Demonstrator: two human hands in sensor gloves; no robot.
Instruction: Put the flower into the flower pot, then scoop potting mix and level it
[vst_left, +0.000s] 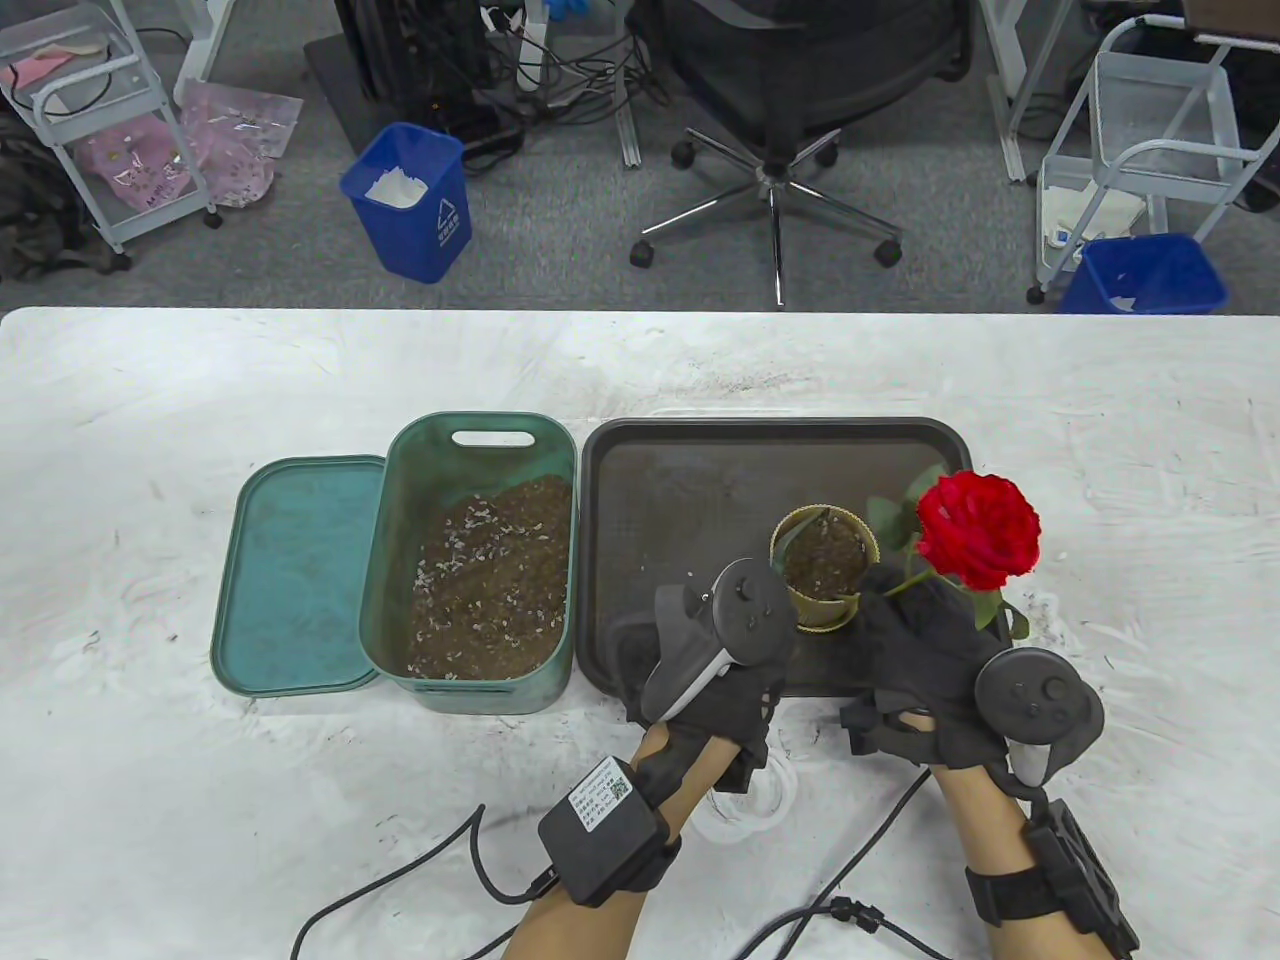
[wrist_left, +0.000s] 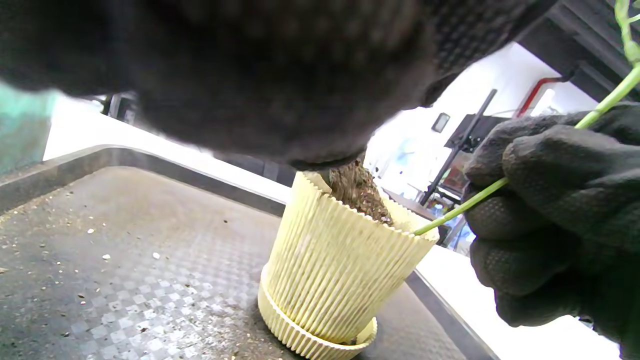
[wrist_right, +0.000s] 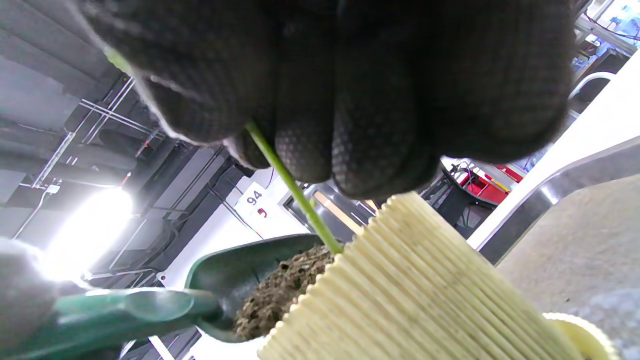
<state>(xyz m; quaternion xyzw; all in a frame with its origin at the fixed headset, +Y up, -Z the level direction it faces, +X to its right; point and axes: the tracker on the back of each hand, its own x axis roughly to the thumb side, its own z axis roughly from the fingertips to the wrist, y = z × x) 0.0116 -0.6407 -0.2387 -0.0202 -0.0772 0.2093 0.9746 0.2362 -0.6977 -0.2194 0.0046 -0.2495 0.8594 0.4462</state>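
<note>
Stem in the right hand (vst_left: 925, 650), pinched low; the flower (vst_left: 978, 528) leans over the flower pot (vst_left: 825, 568) near the tray (vst_left: 690, 470)'s front edge. Left hand (vst_left: 715, 660) grips a scoop (wrist_right: 240, 280) of potting mix. Thin, bendy stem; hold low, gently.

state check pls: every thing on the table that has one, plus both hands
flower pot: upright on the tray, partly filled with mix
rose: stem in the pot, held by the right hand
scoop: loaded with mix, at the pot rim, held by the left hand
mix bin: open, part full
lid: off, lying beside the bin
</note>
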